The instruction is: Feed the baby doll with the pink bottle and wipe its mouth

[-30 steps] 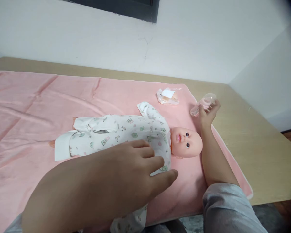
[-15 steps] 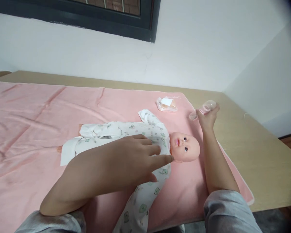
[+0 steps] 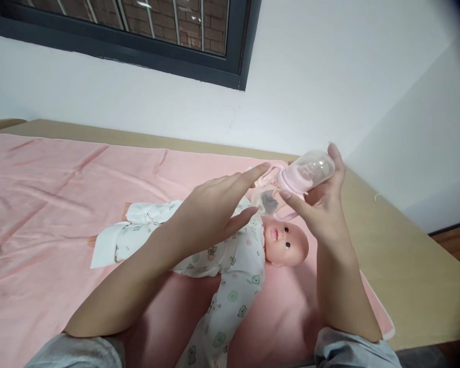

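My right hand (image 3: 325, 207) holds a baby bottle (image 3: 308, 171), clear with a pink collar and pink handles. The bottle is tilted, its rounded base up to the right and its clear cap (image 3: 266, 200) pointing down to the left. My left hand (image 3: 222, 202) is open beside the cap, thumb and fingers parted around it; I see no clear contact. Below the bottle a baby doll (image 3: 287, 243) lies face up in a white printed outfit (image 3: 233, 278). My left hand and forearm hide part of its body.
A pink blanket (image 3: 46, 204) with creases lies under the doll. Wooden tabletop (image 3: 391, 255) shows at the right and along the back. Behind it stand a white wall (image 3: 291, 76) and a dark window frame (image 3: 237, 66).
My right hand has brought the bottle left and nearer, over the area by the doll's head. My left hand has lifted from above the doll's chest toward the bottle's cap.
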Tool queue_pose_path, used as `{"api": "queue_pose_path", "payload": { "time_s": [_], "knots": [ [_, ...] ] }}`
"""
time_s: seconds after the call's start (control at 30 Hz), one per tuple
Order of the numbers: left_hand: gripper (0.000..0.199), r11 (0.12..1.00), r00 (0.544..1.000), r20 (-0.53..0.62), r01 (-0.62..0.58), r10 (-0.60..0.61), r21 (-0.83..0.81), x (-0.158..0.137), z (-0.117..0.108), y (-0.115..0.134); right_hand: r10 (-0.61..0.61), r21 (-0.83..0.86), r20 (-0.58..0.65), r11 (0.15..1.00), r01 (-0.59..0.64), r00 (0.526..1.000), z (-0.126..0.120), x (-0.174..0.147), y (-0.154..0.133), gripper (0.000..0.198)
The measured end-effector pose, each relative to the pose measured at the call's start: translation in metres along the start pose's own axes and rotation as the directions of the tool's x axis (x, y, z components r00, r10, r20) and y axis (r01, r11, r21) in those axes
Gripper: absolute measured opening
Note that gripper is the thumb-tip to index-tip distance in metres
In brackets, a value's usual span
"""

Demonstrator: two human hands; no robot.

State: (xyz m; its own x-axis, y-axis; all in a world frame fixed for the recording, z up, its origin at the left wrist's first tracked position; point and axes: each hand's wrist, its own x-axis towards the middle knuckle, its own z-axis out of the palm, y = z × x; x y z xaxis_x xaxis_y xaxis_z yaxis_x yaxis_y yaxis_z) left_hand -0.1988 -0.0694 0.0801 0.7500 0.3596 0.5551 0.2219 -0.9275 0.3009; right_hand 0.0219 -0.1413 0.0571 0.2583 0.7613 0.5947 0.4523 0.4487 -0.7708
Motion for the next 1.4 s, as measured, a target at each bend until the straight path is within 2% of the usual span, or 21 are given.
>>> {"api": "queue_pose_path", "payload": {
  "time_s": [0.07, 0.2, 0.43, 0.77, 1.0, 1.1, 1.2, 1.3, 1.4],
  "knots": [
    [0.059, 0.998, 0.999, -0.007, 0.045, -0.045, -0.050, 0.000, 0.001, 0.001, -0.001, 0.034, 0.021, 0.999, 0.001, 1.000, 0.009, -0.009, -0.010, 0.099],
    [0.066, 0.989, 0.998, -0.031, 0.057, -0.061, -0.137, 0.002, 0.005, 0.008, -0.028, 0.038, 0.007, 0.999, 0.028, 1.000, 0.022, -0.019, -0.017, 0.105],
    [0.062, 0.987, 0.996, -0.007, 0.089, -0.091, -0.132, 0.007, 0.011, 0.015, -0.121, -0.026, 0.000, 0.992, 0.121, 0.993, 0.042, -0.026, -0.018, 0.115],
    [0.044, 0.988, 0.990, -0.017, 0.139, -0.141, -0.069, 0.007, 0.007, 0.006, -0.160, -0.029, 0.060, 0.986, 0.162, 0.985, 0.050, -0.027, -0.011, 0.109],
    [0.048, 0.982, 0.982, -0.009, 0.188, -0.188, 0.016, 0.006, 0.008, -0.002, -0.190, -0.104, 0.005, 0.976, 0.189, 0.982, 0.041, -0.023, -0.015, 0.074],
    [0.051, 0.973, 0.974, -0.016, 0.227, -0.226, 0.053, 0.007, 0.006, -0.007, -0.232, -0.130, -0.090, 0.967, 0.220, 0.968, 0.034, -0.021, -0.020, 0.066],
    [0.051, 0.956, 0.958, -0.048, 0.285, -0.281, 0.076, 0.008, 0.000, -0.016, -0.262, -0.156, -0.206, 0.960, 0.233, 0.943, 0.015, -0.009, -0.015, 0.061],
    [0.051, 0.900, 0.917, -0.125, 0.397, -0.379, 0.179, 0.008, -0.009, -0.028, -0.256, -0.210, -0.253, 0.956, 0.205, 0.933, -0.016, 0.014, 0.020, 0.059],
    [0.050, 0.821, 0.870, -0.206, 0.492, -0.448, 0.290, 0.007, -0.019, -0.043, -0.102, -0.317, -0.312, 0.948, -0.003, 0.945, -0.051, 0.034, 0.084, 0.059]
  ]
}}
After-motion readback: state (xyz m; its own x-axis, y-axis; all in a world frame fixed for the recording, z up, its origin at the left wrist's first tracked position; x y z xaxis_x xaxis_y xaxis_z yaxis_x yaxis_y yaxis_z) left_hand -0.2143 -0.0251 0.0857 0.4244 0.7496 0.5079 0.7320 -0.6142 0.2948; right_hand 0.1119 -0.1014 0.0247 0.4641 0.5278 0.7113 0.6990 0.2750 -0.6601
